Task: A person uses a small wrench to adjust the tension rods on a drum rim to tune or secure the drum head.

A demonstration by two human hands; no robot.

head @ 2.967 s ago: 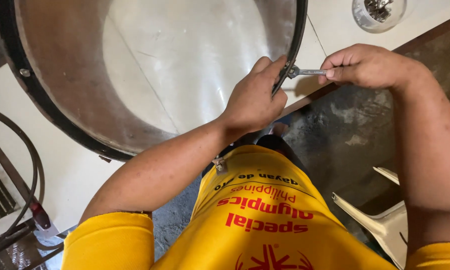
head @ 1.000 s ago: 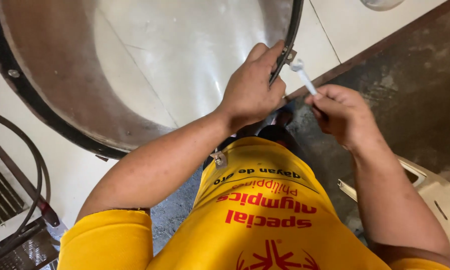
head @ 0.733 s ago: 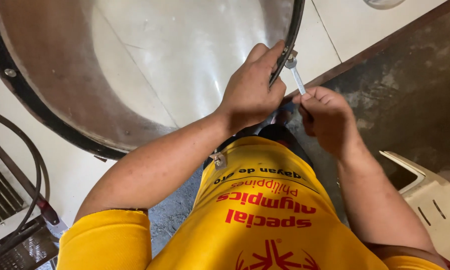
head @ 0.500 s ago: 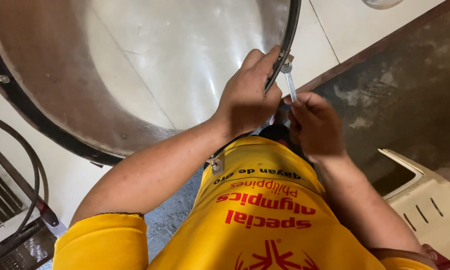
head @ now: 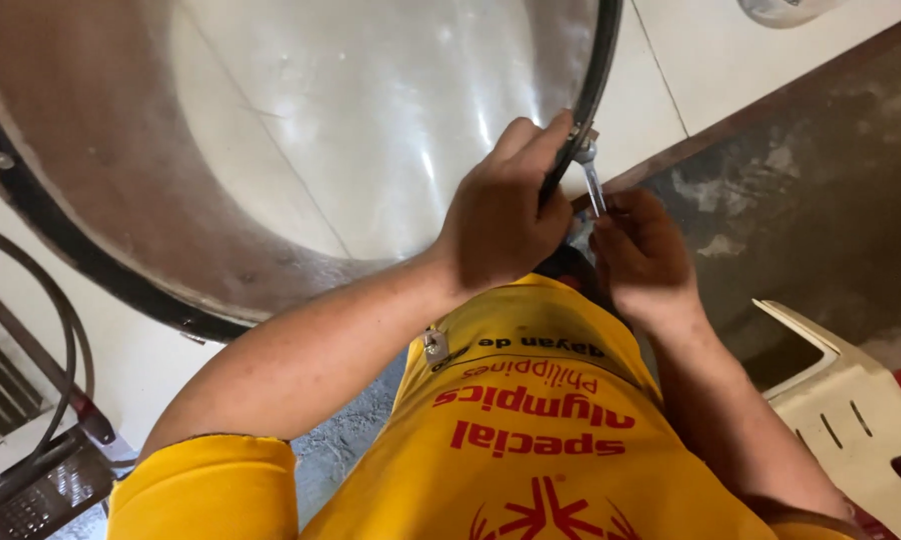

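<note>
Nearest the camera is a yellow shirt [head: 531, 440] with red lettering, both bare forearms reaching out over it. Just beyond the shirt, the right hand [head: 643, 262] is curled shut around the lower end of a small metal wrench [head: 591, 180], whose handle rises from the fingers up to the rim of the drum. Beside it, to its left and almost touching, the left hand [head: 506, 215] is clamped over the black hoop [head: 599, 70] of the drum, fingers hooked over the edge right where the wrench head meets a metal lug. Beyond the left hand spreads the wide, shiny drum skin [head: 321, 130]. To the right of the right hand, a white plastic chair [head: 851, 410] stands on the dark concrete floor [head: 821, 210]. Past both hands lie pale floor tiles [head: 721, 70].
</note>
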